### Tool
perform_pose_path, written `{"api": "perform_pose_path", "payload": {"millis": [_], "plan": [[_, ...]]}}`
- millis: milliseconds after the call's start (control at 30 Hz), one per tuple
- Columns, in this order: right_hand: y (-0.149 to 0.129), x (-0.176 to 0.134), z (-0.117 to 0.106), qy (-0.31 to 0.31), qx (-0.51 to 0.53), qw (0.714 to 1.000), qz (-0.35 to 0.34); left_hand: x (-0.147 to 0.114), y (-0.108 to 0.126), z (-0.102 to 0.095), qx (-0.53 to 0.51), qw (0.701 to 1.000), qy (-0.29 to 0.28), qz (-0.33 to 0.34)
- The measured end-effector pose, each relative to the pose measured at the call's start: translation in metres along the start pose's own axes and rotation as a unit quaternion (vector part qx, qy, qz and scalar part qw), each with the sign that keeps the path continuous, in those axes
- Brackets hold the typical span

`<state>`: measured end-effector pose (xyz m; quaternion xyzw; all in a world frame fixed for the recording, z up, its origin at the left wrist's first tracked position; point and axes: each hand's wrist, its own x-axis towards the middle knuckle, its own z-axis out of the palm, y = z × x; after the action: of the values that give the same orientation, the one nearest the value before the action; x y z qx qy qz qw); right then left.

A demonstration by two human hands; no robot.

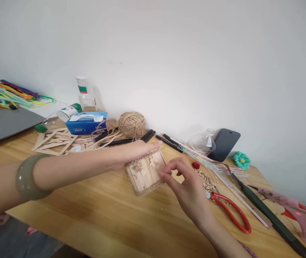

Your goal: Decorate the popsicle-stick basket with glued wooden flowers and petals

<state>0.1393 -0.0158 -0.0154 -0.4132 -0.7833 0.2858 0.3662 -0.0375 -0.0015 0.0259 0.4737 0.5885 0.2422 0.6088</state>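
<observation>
Plain white wall (153, 71) behind a wooden desk (101, 222); left hand (138, 149) has the flowered wood-stick piece (145, 175) up over the desk, thumb along its top edge, other fingers hidden; right hand (186, 182) has thumb and index pinched close at its right edge, can't tell if they're gripping anything; red-handled pliers (234, 211) lie near that wrist

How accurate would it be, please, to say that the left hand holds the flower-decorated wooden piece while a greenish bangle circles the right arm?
One detail is wrong: the head view shows the greenish bangle around the left arm, not the right. The left hand does hold the flower-decorated wooden piece.
</observation>
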Motion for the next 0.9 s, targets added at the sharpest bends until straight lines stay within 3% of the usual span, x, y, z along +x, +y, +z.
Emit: {"api": "perform_pose_path", "payload": {"millis": [167,300,500,900], "plan": [[0.009,0.004,-0.013,-0.015,0.015,0.996,0.091,0.002,-0.003,-0.005,0.029,1.000,0.011,0.004],[0.027,0.003,-0.018,-0.061,-0.031,0.992,0.108,0.005,-0.005,-0.012,0.063,0.997,0.028,0.029],[0.047,-0.005,-0.008,-0.159,-0.111,0.976,0.098,0.006,-0.005,-0.021,0.131,0.989,0.046,0.051],[0.059,-0.010,-0.005,-0.194,-0.168,0.965,0.053,0.005,-0.003,-0.025,0.125,0.991,0.032,0.039]]}}
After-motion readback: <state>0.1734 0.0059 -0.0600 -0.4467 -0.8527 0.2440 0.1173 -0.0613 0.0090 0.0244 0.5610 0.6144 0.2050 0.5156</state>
